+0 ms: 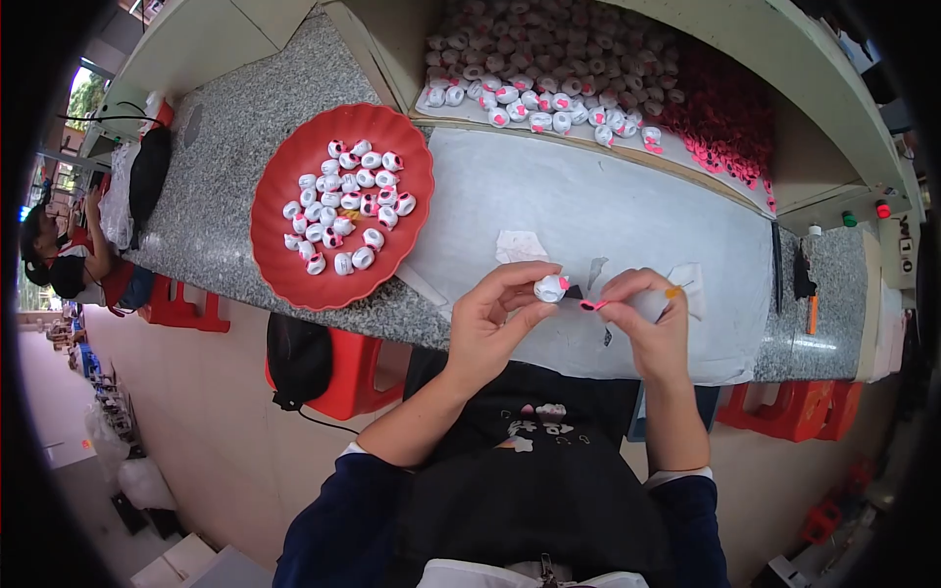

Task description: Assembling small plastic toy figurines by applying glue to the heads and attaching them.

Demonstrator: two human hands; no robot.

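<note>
Over the white sheet, my left hand (495,318) pinches a small white toy head (550,289) with a pink bow between thumb and fingertips. My right hand (649,318) is closed on a tiny pink-and-black piece (591,306) that looks like toy sunglasses, held just right of the head with a small gap. Something yellow (672,292) shows at a finger of my right hand; I cannot make out what it is. A red scalloped plate (284,265) on the left bears several white toy heads, some with pink-and-black pieces on them.
A shelf compartment at the back holds many white heads (549,59) and a heap of pink pieces (730,127). Paper scraps (519,246) lie on the white sheet (470,186). An orange-handled tool (812,314) is at right. Red stools (358,377) stand below; another person (83,250) sits far left.
</note>
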